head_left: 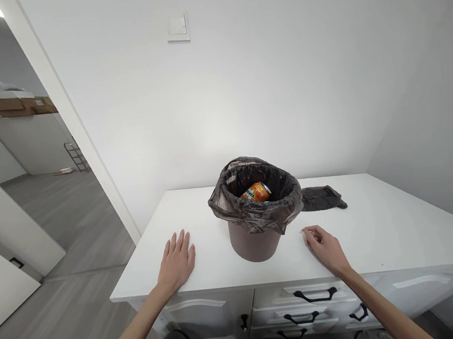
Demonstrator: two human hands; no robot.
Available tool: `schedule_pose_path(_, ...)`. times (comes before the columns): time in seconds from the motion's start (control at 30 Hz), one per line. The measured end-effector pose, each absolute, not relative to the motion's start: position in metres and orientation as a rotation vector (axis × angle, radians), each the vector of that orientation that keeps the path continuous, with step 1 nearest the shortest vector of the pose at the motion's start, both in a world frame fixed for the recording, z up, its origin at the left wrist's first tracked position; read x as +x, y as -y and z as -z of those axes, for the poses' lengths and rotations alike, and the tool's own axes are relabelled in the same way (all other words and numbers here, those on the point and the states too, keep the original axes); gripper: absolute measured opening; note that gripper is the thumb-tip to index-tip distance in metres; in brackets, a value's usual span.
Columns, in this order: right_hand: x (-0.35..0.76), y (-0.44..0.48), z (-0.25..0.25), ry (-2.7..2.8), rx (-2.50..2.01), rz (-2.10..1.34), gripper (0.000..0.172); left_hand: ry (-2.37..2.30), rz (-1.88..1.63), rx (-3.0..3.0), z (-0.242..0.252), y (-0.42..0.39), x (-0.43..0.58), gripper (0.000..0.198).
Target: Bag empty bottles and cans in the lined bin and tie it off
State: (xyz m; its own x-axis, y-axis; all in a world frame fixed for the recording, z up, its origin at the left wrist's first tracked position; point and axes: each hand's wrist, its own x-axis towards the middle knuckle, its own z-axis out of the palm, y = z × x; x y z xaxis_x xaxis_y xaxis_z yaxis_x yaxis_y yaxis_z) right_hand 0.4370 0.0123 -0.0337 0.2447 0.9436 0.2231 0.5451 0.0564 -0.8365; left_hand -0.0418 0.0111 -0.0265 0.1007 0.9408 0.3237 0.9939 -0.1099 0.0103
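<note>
A small brown trash can point(255, 246) stands upright on the white cabinet top, between my hands. Its black plastic bag point(253, 218) is folded out over the rim. Inside lies an orange drink can point(256, 191), tilted on its side; whatever is beneath it is hidden. My left hand point(176, 262) rests flat on the surface left of the trash can, fingers spread, holding nothing. To the right, my right hand point(324, 246) lies on its side with curled fingers, apart from the trash can. Behind it is a folded black plastic bag point(322, 198).
The white cabinet point(404, 224) stands against a wall with a light switch point(178, 27). Black handles point(315, 295) stick out from its drawers below. At left, a doorway shows a grey floor point(73, 212) and cardboard boxes point(20, 105).
</note>
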Motion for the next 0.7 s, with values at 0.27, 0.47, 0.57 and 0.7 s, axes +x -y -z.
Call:
schedule_pose_path(0.27, 0.438, -0.013, 0.037, 1.454, -1.626, -0.565, 0.046, 1.904, 0.441, -2.193, 0.031, -0.008, -0.045, 0.066)
schedule_pose_path(0.47, 0.441, -0.010, 0.041, 1.462, -1.635, -0.550, 0.043, 1.968, 0.453, -2.185, 0.025, -0.005, -0.039, 0.063)
schedule_pose_path(0.57, 0.442, -0.009, 0.044, 1.459, -1.627, -0.554, 0.043, 1.996, 0.456, -2.199, 0.022, -0.005, -0.037, 0.064)
schedule_pose_path(0.7, 0.442, -0.007, 0.045, 1.439, -1.585, -0.555, 0.044, 2.082, 0.748, -2.288, 0.011, 0.002, -0.031, 0.066)
